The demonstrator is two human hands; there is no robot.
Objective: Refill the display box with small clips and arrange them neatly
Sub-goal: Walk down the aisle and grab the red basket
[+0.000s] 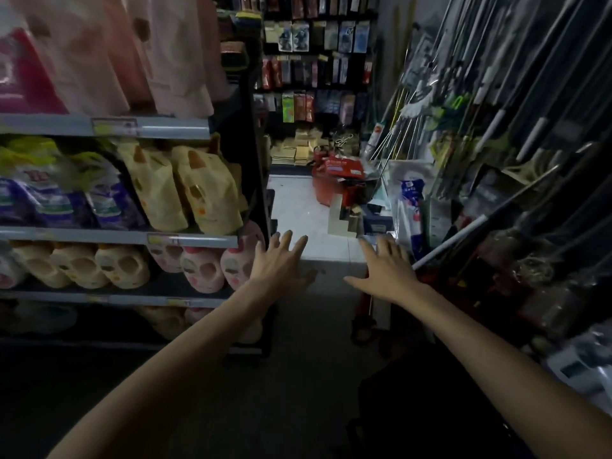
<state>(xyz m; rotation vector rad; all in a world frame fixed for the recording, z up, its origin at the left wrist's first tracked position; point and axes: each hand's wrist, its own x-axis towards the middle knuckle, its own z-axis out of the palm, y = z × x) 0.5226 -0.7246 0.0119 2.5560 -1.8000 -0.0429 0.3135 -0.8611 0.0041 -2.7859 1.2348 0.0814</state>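
Both my arms reach forward down a dim shop aisle. My left hand point(281, 263) is spread with straight fingers and holds nothing, just beside the end of the left shelf unit. My right hand point(385, 268) is also spread flat and holds nothing, above the floor near a pile of boxes. A dark blue box point(377, 223) and a red box point(342, 167) lie among the clutter on the floor ahead. A few large metal clips point(344, 139) lie on stacked yellow pads further back. I cannot make out a display box of small clips.
Shelves point(132, 240) on the left carry bagged goods and pink and cream pouches. Poles and mop handles point(496, 127) lean in a dense bundle on the right. A back wall rack point(314, 61) holds hanging packets. White floor tiles point(298, 207) lie between.
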